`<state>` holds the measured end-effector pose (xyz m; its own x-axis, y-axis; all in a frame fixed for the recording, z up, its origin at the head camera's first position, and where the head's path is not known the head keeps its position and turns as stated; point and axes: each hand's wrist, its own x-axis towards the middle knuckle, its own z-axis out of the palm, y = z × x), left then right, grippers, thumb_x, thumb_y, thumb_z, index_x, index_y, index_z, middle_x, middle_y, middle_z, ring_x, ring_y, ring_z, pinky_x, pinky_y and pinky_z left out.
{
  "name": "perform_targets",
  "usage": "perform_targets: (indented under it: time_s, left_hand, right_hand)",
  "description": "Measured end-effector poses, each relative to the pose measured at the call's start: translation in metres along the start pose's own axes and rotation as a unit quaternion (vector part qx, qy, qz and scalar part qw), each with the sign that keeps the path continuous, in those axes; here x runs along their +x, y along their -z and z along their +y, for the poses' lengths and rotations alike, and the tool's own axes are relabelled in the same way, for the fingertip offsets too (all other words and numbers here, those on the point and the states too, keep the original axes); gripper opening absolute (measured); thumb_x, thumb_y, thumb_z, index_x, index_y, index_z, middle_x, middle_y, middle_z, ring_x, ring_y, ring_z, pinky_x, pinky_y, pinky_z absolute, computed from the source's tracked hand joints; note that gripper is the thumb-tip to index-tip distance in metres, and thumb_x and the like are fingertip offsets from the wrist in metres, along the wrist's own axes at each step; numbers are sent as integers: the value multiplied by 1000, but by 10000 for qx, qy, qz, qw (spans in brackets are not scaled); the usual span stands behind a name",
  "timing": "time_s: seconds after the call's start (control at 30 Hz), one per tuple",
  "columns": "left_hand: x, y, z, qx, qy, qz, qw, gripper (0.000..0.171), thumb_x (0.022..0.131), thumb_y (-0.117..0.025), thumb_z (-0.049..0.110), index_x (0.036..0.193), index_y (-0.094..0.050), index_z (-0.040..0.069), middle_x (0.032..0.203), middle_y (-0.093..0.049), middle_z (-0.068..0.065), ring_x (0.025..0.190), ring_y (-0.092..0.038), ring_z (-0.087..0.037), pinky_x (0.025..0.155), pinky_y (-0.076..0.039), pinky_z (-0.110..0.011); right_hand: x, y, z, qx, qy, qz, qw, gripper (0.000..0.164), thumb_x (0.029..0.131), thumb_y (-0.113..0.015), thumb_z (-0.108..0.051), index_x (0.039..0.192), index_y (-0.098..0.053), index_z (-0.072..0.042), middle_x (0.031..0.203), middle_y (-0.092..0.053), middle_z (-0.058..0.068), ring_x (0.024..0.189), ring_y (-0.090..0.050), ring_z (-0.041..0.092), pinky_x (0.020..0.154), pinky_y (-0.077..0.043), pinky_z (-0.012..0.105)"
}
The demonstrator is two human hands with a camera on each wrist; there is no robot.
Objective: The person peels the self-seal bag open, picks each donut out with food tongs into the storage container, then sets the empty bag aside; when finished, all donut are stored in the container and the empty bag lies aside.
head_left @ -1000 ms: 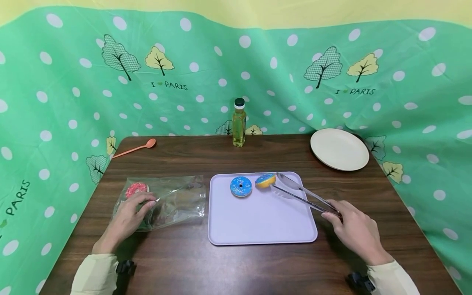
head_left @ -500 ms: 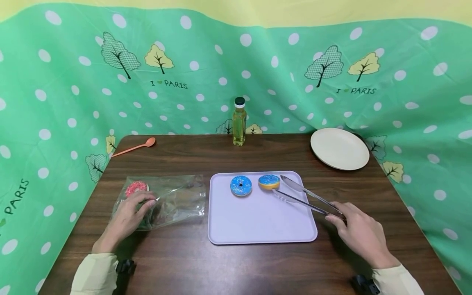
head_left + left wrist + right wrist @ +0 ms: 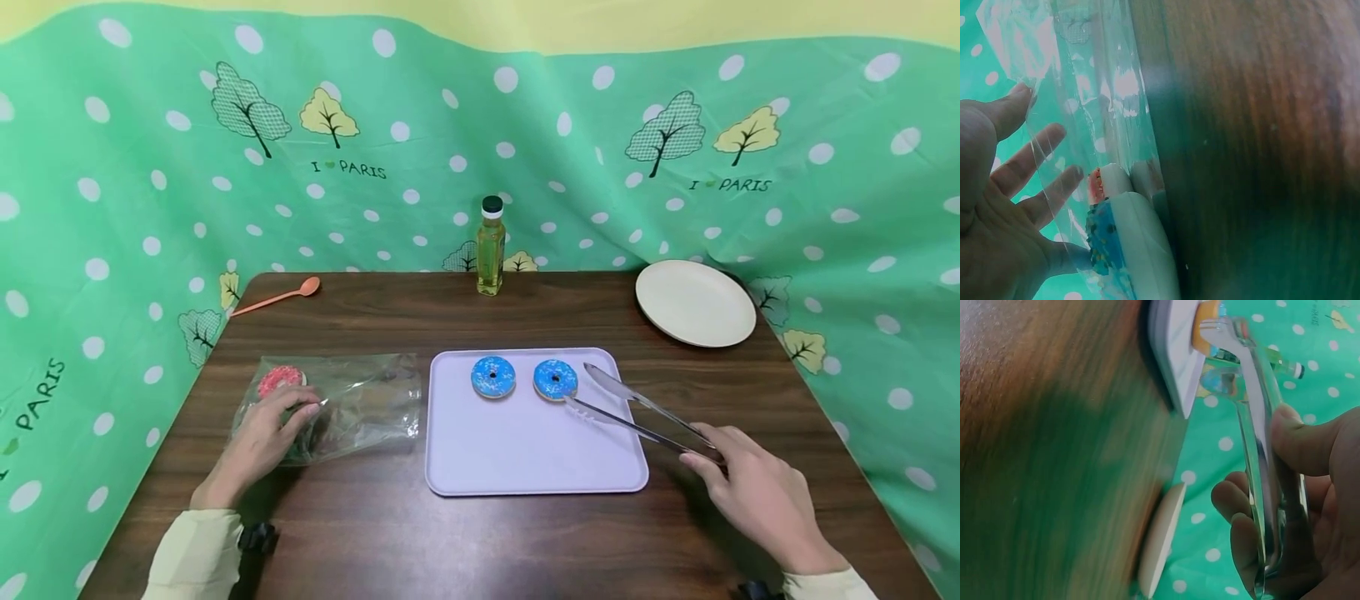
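My left hand (image 3: 258,442) pinches the upper layer of a clear plastic bag (image 3: 375,408) at the left of the table. Inside the bag are a donut with pink icing (image 3: 281,380) and a blue-iced donut (image 3: 1104,231), the latter hidden under the hand in the head view. My right hand (image 3: 765,492) holds metal tongs (image 3: 660,417) whose arms stand spread. One tong tip is right at the edge of the right-hand blue donut (image 3: 553,379), which lies flat on a lilac tray (image 3: 517,458). A second blue donut (image 3: 492,377) lies to its left.
An oil bottle (image 3: 491,254) with a black cap stands at the back middle. At the back right lies a cream plate (image 3: 696,303), and an orange spoon (image 3: 288,294) rests at the back left. A polka-dotted green cloth (image 3: 420,100) hangs behind.
The right-hand blue donut has gone from tilted to flat on the tray. The tongs have spread apart and drawn back to the right with my right hand. My left hand has stayed in place.
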<state>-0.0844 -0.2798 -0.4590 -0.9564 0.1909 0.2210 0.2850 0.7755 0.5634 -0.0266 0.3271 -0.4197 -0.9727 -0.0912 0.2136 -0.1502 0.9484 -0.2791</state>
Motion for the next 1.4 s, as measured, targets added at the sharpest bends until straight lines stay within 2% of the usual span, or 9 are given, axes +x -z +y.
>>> perform_targets:
  time_s: [0.13,0.3,0.43,0.6,0.77,0.87,1.0,1.2,1.4]
  left_hand:
    - [2,3,1,-61,55,-18,10000,15,100,-64,15,109,-71,6,119,-67,-16,117,-57,-38,95,-44,-60]
    - [1,4,1,-23,121,-26,9999,15,101,-64,16,109,-72,6,119,-67,-15,118,-57,-37,95,-44,-60]
    - [0,3,0,-38,39,13,10000,12,100,-64,15,107,-72,8,118,-68,-13,117,-58,-35,94,-45,-58]
    - [-1,2,-1,-77,2,21,10000,11,101,-64,14,106,-72,9,117,-68,-11,116,-58,-34,93,-45,-57]
    - [-1,2,-3,-43,84,-13,10000,12,101,-63,16,107,-71,10,118,-67,-11,117,-58,-34,94,-45,-58]
    - [0,2,-3,-56,105,-21,9999,12,101,-63,16,107,-71,10,119,-67,-11,117,-57,-35,94,-45,-59]
    - [-1,2,-3,-54,101,-7,9999,11,101,-63,16,107,-71,10,119,-67,-13,118,-57,-36,95,-44,-60]
    - [-2,2,-2,-58,91,20,9999,12,101,-63,15,106,-72,9,119,-67,-13,117,-57,-35,94,-44,-59]
    - [-1,2,-1,-47,-32,70,10000,11,101,-63,15,106,-72,10,117,-67,-10,116,-58,-32,92,-45,-55]
  right_hand:
    - [3,0,-4,126,205,201,9995,40,91,-76,-32,122,-67,-9,107,-68,10,81,-68,36,54,-47,60]
    - [17,-11,-17,314,714,319,9964,38,88,-79,-25,120,-67,-7,98,-67,7,72,-63,26,54,-48,55]
    - [28,-20,-28,396,1114,307,9925,38,88,-79,-19,120,-66,-4,98,-67,6,73,-62,21,57,-51,50]
    - [43,-27,-43,460,1423,144,9886,39,90,-77,-18,122,-64,-1,101,-67,7,77,-62,19,62,-52,44]
    - [57,-34,-61,384,1630,-131,9858,39,89,-78,-22,122,-66,-3,92,-63,3,69,-52,13,58,-47,35]
    - [64,-40,-70,375,1763,-228,9834,41,90,-78,-22,123,-66,-2,95,-66,6,72,-59,15,59,-51,36]
    - [72,-48,-83,432,1987,-202,9789,44,90,-78,-24,125,-66,0,108,-70,12,86,-69,23,68,-57,44]
    - [83,-60,-103,733,2217,-348,9717,49,90,-78,-27,128,-65,1,116,-70,15,104,-69,29,83,-57,47]
    - [91,-65,-120,1121,2369,-566,9634,48,91,-77,-27,130,-64,-1,100,-71,5,86,-68,15,75,-57,38]
